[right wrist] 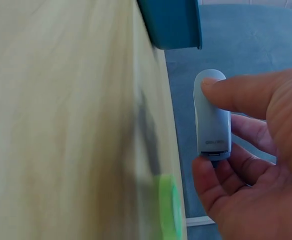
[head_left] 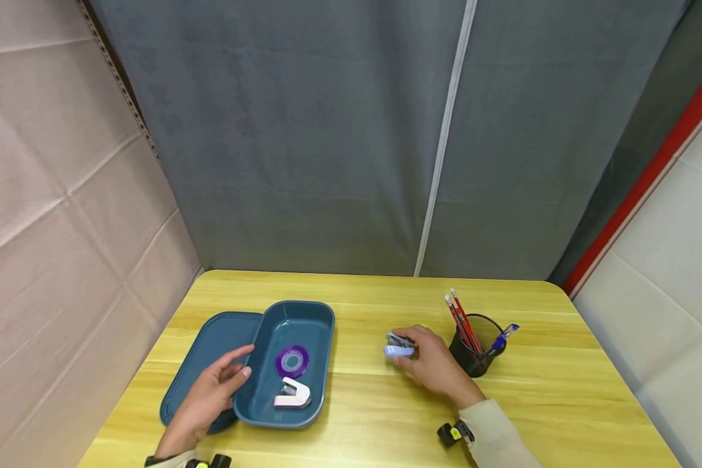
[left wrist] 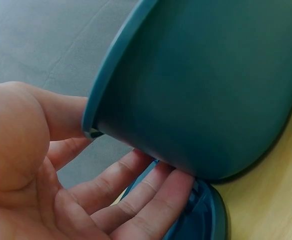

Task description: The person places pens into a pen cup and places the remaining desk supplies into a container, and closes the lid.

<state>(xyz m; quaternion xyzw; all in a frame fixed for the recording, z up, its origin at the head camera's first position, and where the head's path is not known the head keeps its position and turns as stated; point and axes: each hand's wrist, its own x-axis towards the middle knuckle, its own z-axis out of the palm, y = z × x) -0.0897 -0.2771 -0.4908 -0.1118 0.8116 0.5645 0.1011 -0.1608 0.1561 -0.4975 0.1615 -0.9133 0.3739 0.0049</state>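
Observation:
My left hand [head_left: 210,396] holds the left wall of a deep blue plastic box [head_left: 322,364]. In the left wrist view the thumb reaches over the box's rim, while several fingertips press the outer wall from below. Inside the box lie a purple tape roll [head_left: 281,365] and a small white stapler [head_left: 295,393]. Between thumb and fingers, my right hand [head_left: 435,364] grips a small light-blue stapler [right wrist: 213,117] above the table, to the right of the box. A green tape roll [right wrist: 171,207] shows below it in the right wrist view, mostly hidden behind the hand in the head view.
A blue lid [head_left: 210,344] lies left of the box, partly under it. Just right of my right hand stands a black mesh pen cup [head_left: 474,367] with red pencils [head_left: 465,325] and a blue pen [head_left: 503,337]. A grey curtain [head_left: 327,162] hangs behind the wooden table [head_left: 374,422].

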